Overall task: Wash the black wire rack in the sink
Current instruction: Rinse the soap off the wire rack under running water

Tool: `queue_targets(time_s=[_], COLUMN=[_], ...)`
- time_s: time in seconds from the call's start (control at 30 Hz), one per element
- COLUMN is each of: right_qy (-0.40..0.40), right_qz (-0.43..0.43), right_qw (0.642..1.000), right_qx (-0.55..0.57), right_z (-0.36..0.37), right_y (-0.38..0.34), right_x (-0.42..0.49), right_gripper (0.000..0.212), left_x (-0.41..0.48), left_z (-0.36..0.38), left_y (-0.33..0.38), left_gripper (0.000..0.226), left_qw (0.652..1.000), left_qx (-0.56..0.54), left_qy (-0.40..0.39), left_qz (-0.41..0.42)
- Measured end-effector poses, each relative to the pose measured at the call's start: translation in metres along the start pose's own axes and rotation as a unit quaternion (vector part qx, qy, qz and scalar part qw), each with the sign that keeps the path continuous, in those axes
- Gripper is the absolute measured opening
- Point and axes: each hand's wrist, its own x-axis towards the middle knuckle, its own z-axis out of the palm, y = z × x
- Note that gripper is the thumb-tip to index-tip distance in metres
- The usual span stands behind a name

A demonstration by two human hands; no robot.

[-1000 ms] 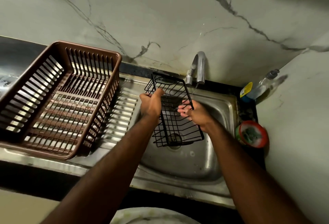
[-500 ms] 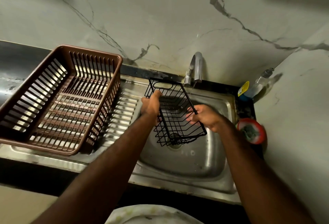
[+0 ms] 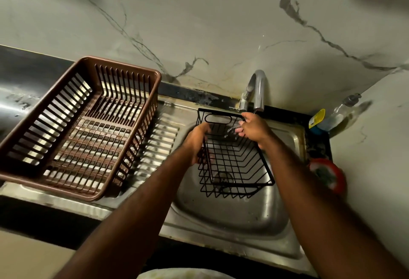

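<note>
Black wire rack (image 3: 232, 159) sits tilted in the sink (image 3: 232, 216) bowl — my left hand (image 3: 198, 143) grips its left rim, my right hand (image 3: 254, 129) curls on the far corner under the tap (image 3: 257, 88) — so I'd steady it and rub each wire in the stream.

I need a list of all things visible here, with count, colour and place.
black wire rack: 1, black, in the sink, under the tap
sink: 1, steel, centre
tap: 1, silver, behind the sink, running
dish basket: 1, brown, on the drainboard, left
bottle: 1, clear with yellow label, back right corner
round tub: 1, red, right of the sink
left hand: 1, grips the rack's left rim
right hand: 1, at the rack's far right corner, under the tap; grip unclear
</note>
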Motion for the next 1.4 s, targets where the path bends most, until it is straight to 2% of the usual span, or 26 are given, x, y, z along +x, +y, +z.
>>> queue_targets(time_s=[0.1,0.17,0.23,0.33,0.47,0.67,0.7,0.8,0.83,0.87,0.97,1.0,1.1,1.13,1.27,1.4], right_qy=[-0.015,0.008,0.009,-0.007,-0.018,-0.048,-0.053,-0.075,-0.081,-0.085,-0.086,-0.074,0.005,0.021,0.041,0.024], right_qz=[0.002,0.001,-0.001,0.026,0.090,0.125,0.127,0.126,0.125,0.123,0.126,0.128,0.129,0.124,0.112,0.127], right_qw=[0.999,0.999,0.999,0.998,0.977,0.969,0.964,0.955,0.954,0.957,0.966,0.967,0.972,0.971,0.962,0.944], right_qx=[-0.037,-0.050,-0.050,0.052,0.193,0.206,0.228,0.258,0.259,0.249,0.211,0.205,0.196,0.205,0.244,0.304], right_z=[-0.005,-0.008,-0.011,-0.010,0.001,0.013,0.012,0.011,0.012,0.013,0.012,0.010,0.006,0.005,0.011,0.020], right_y=[-0.005,-0.008,-0.012,-0.021,-0.022,-0.016,-0.015,-0.008,-0.004,0.001,0.008,0.005,-0.009,-0.014,-0.030,-0.039], right_x=[0.008,0.013,0.016,0.014,0.013,-0.001,-0.004,-0.013,-0.014,-0.014,-0.013,-0.014,-0.013,-0.011,-0.004,0.002], right_gripper=[0.033,0.021,0.020,0.021,0.047,0.082,0.085,0.091,0.092,0.092,0.089,0.082,0.043,0.042,0.060,0.052], left_x=[0.006,0.007,0.011,0.019,0.021,0.027,0.029,0.032,0.032,0.031,0.029,0.030,0.028,0.029,0.033,0.038], left_z=[-0.013,-0.018,-0.019,-0.020,-0.019,-0.026,-0.028,-0.031,-0.031,-0.031,-0.029,-0.028,-0.024,-0.023,-0.021,-0.021], left_y=[0.004,0.005,0.006,0.009,0.011,0.000,-0.002,-0.006,-0.007,-0.006,-0.009,-0.011,-0.017,-0.020,-0.026,-0.024], left_gripper=[0.024,0.025,0.023,0.021,0.024,0.024,0.027,0.068,0.074,0.070,0.029,0.023,0.022,0.023,0.024,0.018], left_qw=[0.999,0.998,0.998,0.999,0.999,0.997,0.996,0.993,0.992,0.993,0.996,0.997,0.998,0.998,0.998,0.996], left_qx=[0.011,0.009,-0.013,-0.035,-0.034,-0.063,-0.074,-0.109,-0.112,-0.111,-0.087,-0.076,-0.057,-0.050,-0.048,-0.067], left_qy=[-0.035,-0.051,-0.048,-0.031,-0.015,0.002,0.008,0.034,0.034,0.028,-0.002,-0.007,-0.019,-0.027,-0.027,0.016], left_qz=[-0.021,-0.037,-0.036,-0.019,-0.024,-0.044,-0.044,-0.042,-0.042,-0.038,-0.026,-0.028,-0.022,-0.018,-0.042,-0.060])
